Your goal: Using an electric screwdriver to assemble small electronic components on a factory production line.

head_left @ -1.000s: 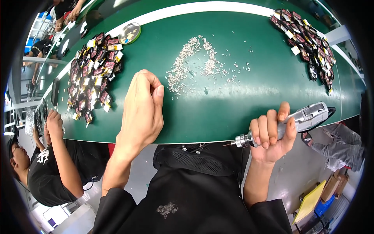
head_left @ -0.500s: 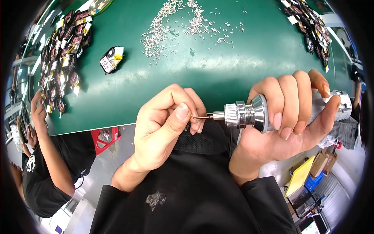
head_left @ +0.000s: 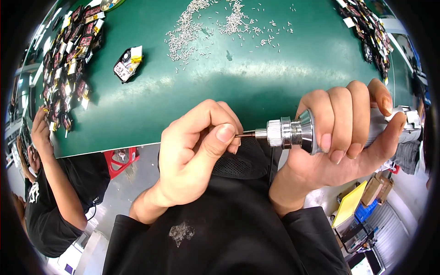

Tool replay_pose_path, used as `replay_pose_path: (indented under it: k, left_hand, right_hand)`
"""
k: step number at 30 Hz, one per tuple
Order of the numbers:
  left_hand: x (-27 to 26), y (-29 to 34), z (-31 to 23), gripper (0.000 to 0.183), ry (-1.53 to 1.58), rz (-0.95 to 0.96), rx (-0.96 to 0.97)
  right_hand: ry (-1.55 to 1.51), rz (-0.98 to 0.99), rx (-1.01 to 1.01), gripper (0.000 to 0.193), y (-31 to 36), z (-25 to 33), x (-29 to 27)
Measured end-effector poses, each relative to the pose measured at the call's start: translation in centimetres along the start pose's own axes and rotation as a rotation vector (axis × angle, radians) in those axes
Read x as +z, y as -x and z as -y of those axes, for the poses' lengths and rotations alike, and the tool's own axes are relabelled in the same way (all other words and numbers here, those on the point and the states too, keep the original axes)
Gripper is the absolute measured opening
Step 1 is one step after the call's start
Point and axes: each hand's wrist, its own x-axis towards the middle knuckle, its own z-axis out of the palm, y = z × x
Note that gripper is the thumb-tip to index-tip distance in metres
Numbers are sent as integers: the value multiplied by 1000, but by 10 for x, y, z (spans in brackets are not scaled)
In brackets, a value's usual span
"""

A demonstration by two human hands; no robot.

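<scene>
My right hand (head_left: 341, 130) is wrapped round a silver-grey electric screwdriver (head_left: 309, 133), held almost level above the table's near edge. Its thin dark bit (head_left: 247, 134) points left. At the tip of the bit, my left hand (head_left: 195, 151) is closed, thumb and forefinger pinched together. Whatever lies between those fingertips is hidden or too small to make out. Beyond my hands, many small silver screws (head_left: 185, 34) lie scattered on the green table (head_left: 183, 87). One small black-cased device (head_left: 128, 64) with a white and yellow tab lies apart, left of the screws.
Piles of similar devices lie at the left (head_left: 68, 64) and the far right (head_left: 369, 36). A round dish (head_left: 110, 3) stands at the far left. Another person's arm (head_left: 64, 188) reaches to the left pile. A red stool (head_left: 120, 160) is below the table edge.
Both hands and the screwdriver have shifted slightly right in view. My left thumb and forefinger remain pinched at the bit's tip. The other person's hand now touches the left pile.
</scene>
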Motion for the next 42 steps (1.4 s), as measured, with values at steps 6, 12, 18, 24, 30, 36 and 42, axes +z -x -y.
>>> replay_pose_path:
  k: [6,12,18,24,30,36,42]
  left_hand:
    - [10,2,6,11,-381,-173,165]
    - [-7,-13,2,21,-652,-92,365]
    - [-142,-6,-119,20,-1393,-835,515]
    - [-451,-70,-278,43,-1414,-963,145]
    - [-602,-99,-230,57,-1414,-1078,-494]
    - [-652,-106,-235,63,-1556,-1060,-346]
    - [-691,-115,-252,65,-1738,-1085,-363]
  right_hand:
    - [51,-18,-84,23,3,-2,0]
    - [29,-76,-64,22,-2,3,-9]
    - [1,-129,-86,20,-19,-6,-16]
    - [50,-314,-102,17,-19,-11,-36]
    - [217,-338,-147,17,-3,-5,-44]
    - [160,-322,-25,17,-14,-10,-29]
    - [133,-323,-3,16,-25,-15,-30]
